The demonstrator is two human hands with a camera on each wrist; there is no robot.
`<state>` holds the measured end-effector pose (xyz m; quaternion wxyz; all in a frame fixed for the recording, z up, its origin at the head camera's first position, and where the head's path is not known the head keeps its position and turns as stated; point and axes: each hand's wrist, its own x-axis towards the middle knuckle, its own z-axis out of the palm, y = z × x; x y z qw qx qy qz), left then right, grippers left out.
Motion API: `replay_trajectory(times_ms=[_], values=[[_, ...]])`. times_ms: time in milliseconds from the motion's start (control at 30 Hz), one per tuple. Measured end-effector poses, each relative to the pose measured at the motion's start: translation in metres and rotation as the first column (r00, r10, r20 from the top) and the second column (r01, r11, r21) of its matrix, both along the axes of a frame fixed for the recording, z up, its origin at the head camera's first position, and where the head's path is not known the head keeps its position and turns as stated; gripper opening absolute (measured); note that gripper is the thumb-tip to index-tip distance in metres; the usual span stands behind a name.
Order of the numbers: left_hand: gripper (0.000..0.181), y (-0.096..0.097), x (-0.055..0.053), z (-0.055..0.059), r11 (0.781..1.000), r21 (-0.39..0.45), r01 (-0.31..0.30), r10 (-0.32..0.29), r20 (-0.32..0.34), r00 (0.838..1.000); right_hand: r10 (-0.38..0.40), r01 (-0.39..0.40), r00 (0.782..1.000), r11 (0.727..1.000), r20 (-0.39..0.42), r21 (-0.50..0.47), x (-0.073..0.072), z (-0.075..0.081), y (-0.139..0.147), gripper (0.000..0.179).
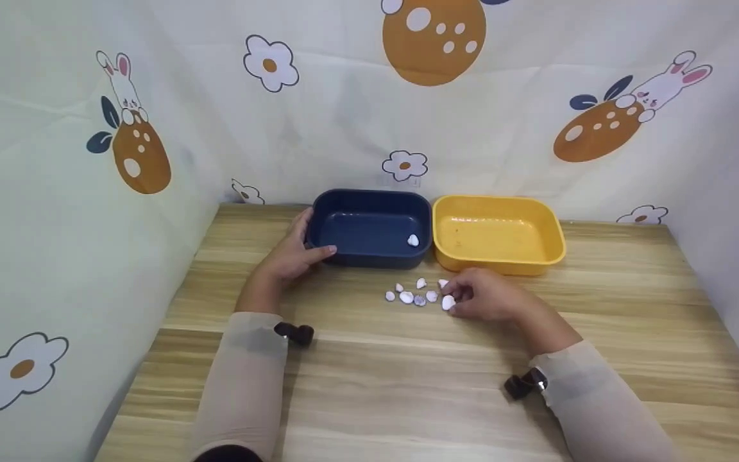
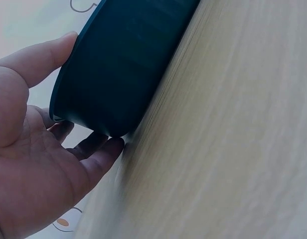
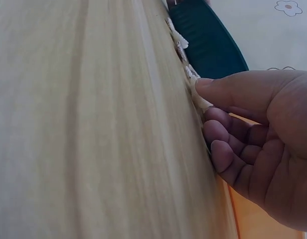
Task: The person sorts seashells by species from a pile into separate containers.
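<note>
My left hand (image 1: 292, 251) grips the left end of a dark blue plastic bin (image 1: 369, 260), thumb over the front rim and fingers round the outer side. In the left wrist view the fingertips (image 2: 113, 149) reach under the bin's end, near the tabletop. One small white shell (image 1: 413, 240) lies inside the bin at the right. My right hand (image 1: 488, 295) is low over the table, pinching a white shell (image 1: 448, 302) between thumb and fingers. The right wrist view shows the thumb on a whitish shell (image 3: 197, 92), the other fingers curled. Several more shells (image 1: 406, 298) lie just left of it.
A yellow plastic bin (image 1: 498, 264) stands against the blue one's right side, with a few tiny specks inside. Both bins stand near the back edge of the wooden table (image 1: 395, 385). A patterned cloth (image 1: 344, 115) hangs behind and along the sides.
</note>
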<state>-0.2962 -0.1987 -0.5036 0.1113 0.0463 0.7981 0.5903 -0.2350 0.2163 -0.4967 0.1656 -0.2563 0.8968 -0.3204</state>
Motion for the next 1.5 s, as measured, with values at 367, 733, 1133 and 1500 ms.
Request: replay_trajectory(times_ms=[367,733,1133,1500], values=[[0.108,-0.001,-0.001,-0.001,0.997,-0.071,0.009,-0.01,-0.016,1.0,-0.003,0.003,1.0,1.0,-0.006,0.027,0.002,0.001,0.0,0.024],[0.109,-0.003,0.001,0.002,0.995,-0.096,0.014,-0.015,-0.011,1.0,-0.053,0.053,0.999,0.999,-0.008,0.003,0.009,0.016,-0.009,0.024],[0.11,-0.002,0.001,-0.001,0.998,-0.055,-0.001,0.001,-0.007,1.0,-0.119,0.12,0.993,0.987,0.014,-0.107,0.001,0.033,-0.02,0.025],[0.11,-0.002,0.0,0.0,0.995,-0.101,0.008,-0.01,-0.018,1.0,-0.254,0.252,0.967,0.949,0.018,-0.188,-0.016,0.043,-0.039,0.029]])
